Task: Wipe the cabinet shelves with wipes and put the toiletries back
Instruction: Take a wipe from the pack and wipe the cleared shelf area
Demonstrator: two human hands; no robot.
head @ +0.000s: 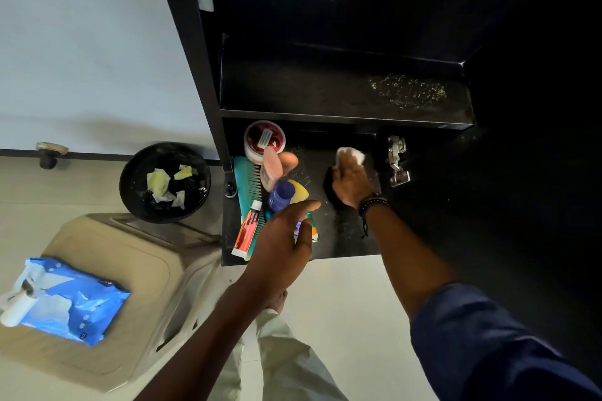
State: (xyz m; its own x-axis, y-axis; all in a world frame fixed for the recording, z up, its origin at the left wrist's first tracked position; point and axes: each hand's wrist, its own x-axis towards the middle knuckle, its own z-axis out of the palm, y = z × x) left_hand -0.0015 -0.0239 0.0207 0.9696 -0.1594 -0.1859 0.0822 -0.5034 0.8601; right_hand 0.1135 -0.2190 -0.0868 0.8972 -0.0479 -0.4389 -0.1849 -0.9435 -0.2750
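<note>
At the black cabinet (192, 68), I watched through the head camera as the person's right hand (350, 184) gripped a crumpled white wipe (351, 155), fingers curled round it, and pressed it against the right part of the lower shelf (345, 234), near a metal hinge (396, 161). A dark beaded bracelet (374, 202) sat on that wrist.

The left hand (280, 238) hung over the toiletries at the shelf's left side with its fingers straight and spread. It was blurred, and I could not tell whether it touched anything.

The toiletries lay crowded together:
- a red-lidded jar (264, 140) at the back
- a pink bottle (272, 168) just in front of it
- a teal comb (247, 185) along the left edge
- a blue-capped bottle (280, 196) near the fingertips
- a toothpaste tube (247, 229) at the front edge

Pale specks dotted the upper shelf (325, 94), which held nothing else.

On the floor to the left stood a black bin (130, 179) with used wipes inside. Nearer me, a beige stool (156, 270) carried a blue pack of wipes (71, 299).
</note>
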